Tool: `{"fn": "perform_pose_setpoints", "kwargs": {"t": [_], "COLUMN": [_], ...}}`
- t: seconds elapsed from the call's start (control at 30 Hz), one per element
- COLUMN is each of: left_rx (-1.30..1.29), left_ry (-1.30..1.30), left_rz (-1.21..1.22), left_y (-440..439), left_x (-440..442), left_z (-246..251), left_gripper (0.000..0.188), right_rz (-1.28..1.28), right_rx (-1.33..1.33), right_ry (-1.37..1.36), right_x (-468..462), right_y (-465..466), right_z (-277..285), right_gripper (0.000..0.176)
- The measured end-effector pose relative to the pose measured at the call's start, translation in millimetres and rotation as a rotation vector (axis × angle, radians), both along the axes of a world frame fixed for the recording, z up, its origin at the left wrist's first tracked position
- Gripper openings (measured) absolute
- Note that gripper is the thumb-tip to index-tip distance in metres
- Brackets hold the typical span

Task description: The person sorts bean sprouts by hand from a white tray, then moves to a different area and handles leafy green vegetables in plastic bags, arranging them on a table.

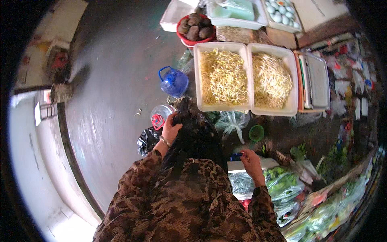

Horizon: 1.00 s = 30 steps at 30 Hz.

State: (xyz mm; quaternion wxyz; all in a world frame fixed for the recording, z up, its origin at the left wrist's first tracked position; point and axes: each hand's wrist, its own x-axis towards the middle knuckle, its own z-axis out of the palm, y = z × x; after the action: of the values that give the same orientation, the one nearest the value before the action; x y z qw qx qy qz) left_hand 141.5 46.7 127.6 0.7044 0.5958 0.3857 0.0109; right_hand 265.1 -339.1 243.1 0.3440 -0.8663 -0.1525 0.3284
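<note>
My left hand (171, 128), a bracelet on its wrist, is beside a clear plastic jug (163, 113) with a red cap and handle. Its fingers are at the edge of dark material over my lap, and whether they grip it is unclear. My right hand (250, 160) has its fingers closed on a small dark blue object (236, 156), too blurred to name. In front of me stand two white plastic tubs of bean sprouts: yellow-tipped sprouts (228, 80) in the left tub and paler sprouts (273, 81) in the right one.
A blue plastic jug (173, 81) stands on the dark floor. Behind it are a red basin (180, 36) of brown roots or tubers and a tray of pale eggs (281, 13). Bagged leafy greens (281, 181) lie at right, near a tied clear bag (232, 121) and a green round object (256, 133).
</note>
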Motion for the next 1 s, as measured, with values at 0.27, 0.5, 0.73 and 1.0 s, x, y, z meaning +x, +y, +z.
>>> {"fn": "perform_pose_setpoints", "kwargs": {"t": [0.27,0.5,0.73,1.0], "left_rx": [0.242,0.285,0.175,0.051], "left_ry": [0.215,0.271,0.441,0.46], "left_rz": [-0.289,-0.621,-0.82,-0.861], "left_y": [71,136,182,241], "left_x": [-5,-108,-164,-248], "left_z": [-21,-5,31,-6], "left_gripper": [0.064,0.059,0.053,0.048], "right_rz": [-0.316,-0.575,-0.772,-1.037], "right_rx": [-0.087,-0.145,-0.14,-0.128], "right_ry": [0.077,0.181,0.319,0.498], "right_x": [-105,-233,-341,-372], "right_y": [-13,6,24,3], "right_z": [8,10,13,-10], "right_gripper": [0.027,0.027,0.028,0.022]}}
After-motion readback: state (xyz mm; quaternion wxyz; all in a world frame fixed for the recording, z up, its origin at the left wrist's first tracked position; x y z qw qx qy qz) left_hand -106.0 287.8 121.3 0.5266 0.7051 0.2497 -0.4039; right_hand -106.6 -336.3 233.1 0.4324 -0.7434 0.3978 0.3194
